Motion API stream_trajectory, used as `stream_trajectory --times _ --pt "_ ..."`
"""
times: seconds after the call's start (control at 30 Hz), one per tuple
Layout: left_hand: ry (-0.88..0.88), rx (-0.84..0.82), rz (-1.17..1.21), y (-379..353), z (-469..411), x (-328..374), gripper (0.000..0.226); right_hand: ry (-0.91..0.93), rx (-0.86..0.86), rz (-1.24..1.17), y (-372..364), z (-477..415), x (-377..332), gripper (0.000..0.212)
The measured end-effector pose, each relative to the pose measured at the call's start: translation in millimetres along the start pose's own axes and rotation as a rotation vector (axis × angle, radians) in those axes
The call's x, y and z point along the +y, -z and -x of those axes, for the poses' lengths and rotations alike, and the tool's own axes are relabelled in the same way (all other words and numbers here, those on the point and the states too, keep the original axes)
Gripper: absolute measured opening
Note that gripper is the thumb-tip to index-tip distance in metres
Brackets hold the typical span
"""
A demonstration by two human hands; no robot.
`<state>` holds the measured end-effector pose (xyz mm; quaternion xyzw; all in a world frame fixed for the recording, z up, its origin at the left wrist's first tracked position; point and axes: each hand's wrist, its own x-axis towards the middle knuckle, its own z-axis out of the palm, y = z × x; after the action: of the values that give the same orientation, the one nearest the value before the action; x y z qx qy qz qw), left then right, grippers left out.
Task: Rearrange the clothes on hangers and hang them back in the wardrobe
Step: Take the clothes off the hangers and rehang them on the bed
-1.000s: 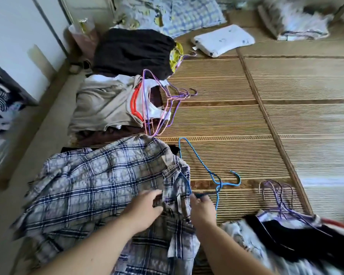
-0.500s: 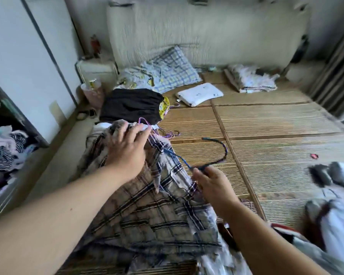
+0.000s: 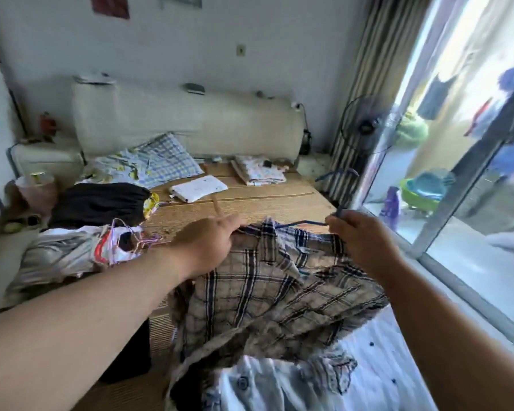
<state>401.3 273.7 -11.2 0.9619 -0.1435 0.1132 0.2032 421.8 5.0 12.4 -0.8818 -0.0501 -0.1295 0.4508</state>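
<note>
1. Head view: the brown-and-navy plaid cotton shirt (image 3: 279, 292) lay on the woven-mat bed (image 3: 264, 200) a second ago. Now it hangs lifted above the bed's near edge, with the thin blue wire hanger (image 3: 304, 223) threaded through its collar.
2. The left hand (image 3: 208, 244) has moved to the shirt's left shoulder and grips the cloth there. The right hand (image 3: 359, 241) pinches the hanger at the base of its hook.
3. The shirt looks nearly seated on the hanger, so squaring the shoulders and carrying it to the wardrobe likely come next.
4. A heap of hangered clothes (image 3: 72, 253) waits along the bed's left edge.
</note>
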Motion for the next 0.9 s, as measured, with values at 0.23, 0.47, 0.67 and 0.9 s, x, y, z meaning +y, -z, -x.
stream_trajectory --times 0.23,0.47,0.67,0.9 --pt "-0.203 -0.131 0.267 -70 8 191 0.021 -0.11 0.232 0.171 188 94 53 0.013" --pt "-0.26 -0.293 0.442 -145 3 304 0.025 -0.307 0.32 0.328 283 132 108 0.023" --pt "-0.177 -0.439 0.615 -205 -19 335 0.015 -0.362 0.34 0.394 301 114 153 0.023" --pt "-0.026 -0.575 0.651 -288 -102 303 0.015 -0.411 0.235 0.407 270 19 237 0.016"
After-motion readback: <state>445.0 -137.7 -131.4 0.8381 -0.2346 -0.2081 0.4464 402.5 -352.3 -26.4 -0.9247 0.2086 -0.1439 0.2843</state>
